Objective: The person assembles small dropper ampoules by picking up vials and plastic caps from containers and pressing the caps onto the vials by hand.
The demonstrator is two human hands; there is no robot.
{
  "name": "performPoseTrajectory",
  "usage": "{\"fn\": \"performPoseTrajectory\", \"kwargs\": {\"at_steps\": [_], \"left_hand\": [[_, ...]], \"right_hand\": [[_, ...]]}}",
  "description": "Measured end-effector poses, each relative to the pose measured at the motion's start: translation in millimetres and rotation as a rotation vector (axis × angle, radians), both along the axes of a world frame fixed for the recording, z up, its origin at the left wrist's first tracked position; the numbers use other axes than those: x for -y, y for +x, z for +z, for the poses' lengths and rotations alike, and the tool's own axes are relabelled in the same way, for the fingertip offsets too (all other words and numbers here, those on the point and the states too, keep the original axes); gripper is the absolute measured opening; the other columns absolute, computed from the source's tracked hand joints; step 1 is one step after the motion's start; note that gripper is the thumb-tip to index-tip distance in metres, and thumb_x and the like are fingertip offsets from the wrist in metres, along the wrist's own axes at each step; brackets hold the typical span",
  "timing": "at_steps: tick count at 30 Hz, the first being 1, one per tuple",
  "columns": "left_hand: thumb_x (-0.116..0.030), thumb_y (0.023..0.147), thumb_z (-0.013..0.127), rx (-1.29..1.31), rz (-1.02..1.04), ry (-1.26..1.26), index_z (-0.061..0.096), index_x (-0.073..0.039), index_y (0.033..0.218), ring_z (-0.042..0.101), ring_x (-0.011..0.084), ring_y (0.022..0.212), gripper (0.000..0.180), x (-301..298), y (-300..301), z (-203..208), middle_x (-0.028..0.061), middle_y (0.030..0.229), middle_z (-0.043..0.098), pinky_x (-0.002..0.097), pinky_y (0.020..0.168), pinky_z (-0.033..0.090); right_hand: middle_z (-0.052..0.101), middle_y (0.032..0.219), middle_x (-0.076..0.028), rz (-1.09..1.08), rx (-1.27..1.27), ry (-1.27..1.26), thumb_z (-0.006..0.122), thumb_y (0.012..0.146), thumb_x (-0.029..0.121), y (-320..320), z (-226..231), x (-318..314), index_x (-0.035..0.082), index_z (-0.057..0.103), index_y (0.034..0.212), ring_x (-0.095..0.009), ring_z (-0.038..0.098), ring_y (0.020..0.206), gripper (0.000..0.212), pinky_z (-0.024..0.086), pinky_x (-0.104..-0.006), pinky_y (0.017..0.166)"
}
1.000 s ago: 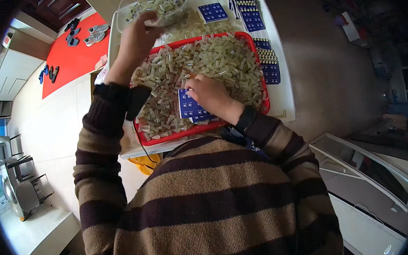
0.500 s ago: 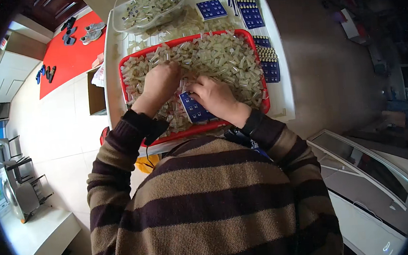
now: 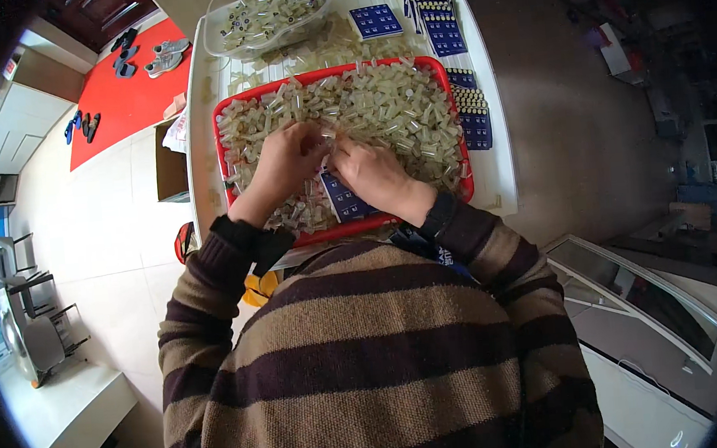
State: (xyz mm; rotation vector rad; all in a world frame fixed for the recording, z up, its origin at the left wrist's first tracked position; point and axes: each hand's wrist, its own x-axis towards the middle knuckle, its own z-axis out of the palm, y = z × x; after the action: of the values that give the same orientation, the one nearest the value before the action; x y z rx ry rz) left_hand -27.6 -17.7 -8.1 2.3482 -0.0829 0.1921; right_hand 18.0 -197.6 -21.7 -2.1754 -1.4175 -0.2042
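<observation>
Left hand (image 3: 290, 155) down from farther off, now close beside right hand (image 3: 369, 171). Right fingers grasping blue card (image 3: 346, 200) near upper edge; card lies just below them, bodyward. Left fingers curled; cannot tell whether gripping anything. Card likely light, fairly stiff, creasable: hold by edges. Around fingers, small clear tubes (image 3: 400, 111) in red tray (image 3: 468, 183), probably light, slippery. Beyond fingers, clear tub (image 3: 297, 33), left hand's earlier place.

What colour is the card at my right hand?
Blue card with white marks; head view shows it best.
</observation>
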Motion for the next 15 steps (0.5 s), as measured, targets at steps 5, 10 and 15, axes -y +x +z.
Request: {"fn": "performPoseTrajectory", "kwargs": {"at_steps": [5, 10, 15], "left_hand": [[-0.011, 0.075, 0.072, -0.199, 0.042, -0.242, 0.06, 0.0, 0.086, 0.057, 0.0148, 0.061, 0.02, 9, -23, 2, 0.0079, 0.069, 0.059, 0.0282, 0.057, 0.048], [-0.006, 0.085, 0.065, -0.342, 0.015, -0.498, 0.061, 0.002, 0.092, 0.054, 0.0048, 0.07, 0.012, 9, -35, -16, -0.0005, 0.078, 0.059, 0.0234, 0.061, 0.047], [-0.005, 0.085, 0.065, -0.355, 0.046, -0.421, 0.061, 0.002, 0.096, 0.054, 0.0049, 0.072, 0.014, 10, -39, -23, -0.0002, 0.082, 0.061, 0.0226, 0.064, 0.048]], "right_hand": [[0.057, 0.087, -0.012, -0.02, 0.105, -0.084, 0.056, 0.078, 0.006, 6, -16, 7, 0.003, 0.056, 0.082, -0.028, 0.063, 0.074, 0.005, 0.052, -0.0369, 0.059], [0.057, 0.086, -0.009, -0.036, 0.125, -0.101, 0.061, 0.078, 0.008, 12, -23, 7, 0.005, 0.056, 0.08, -0.026, 0.062, 0.071, 0.005, 0.051, -0.0358, 0.06], [0.057, 0.085, -0.008, -0.061, -0.072, -0.006, 0.064, 0.077, 0.01, 12, -24, 14, 0.005, 0.058, 0.083, -0.025, 0.062, 0.072, 0.009, 0.051, -0.0351, 0.062]]}}
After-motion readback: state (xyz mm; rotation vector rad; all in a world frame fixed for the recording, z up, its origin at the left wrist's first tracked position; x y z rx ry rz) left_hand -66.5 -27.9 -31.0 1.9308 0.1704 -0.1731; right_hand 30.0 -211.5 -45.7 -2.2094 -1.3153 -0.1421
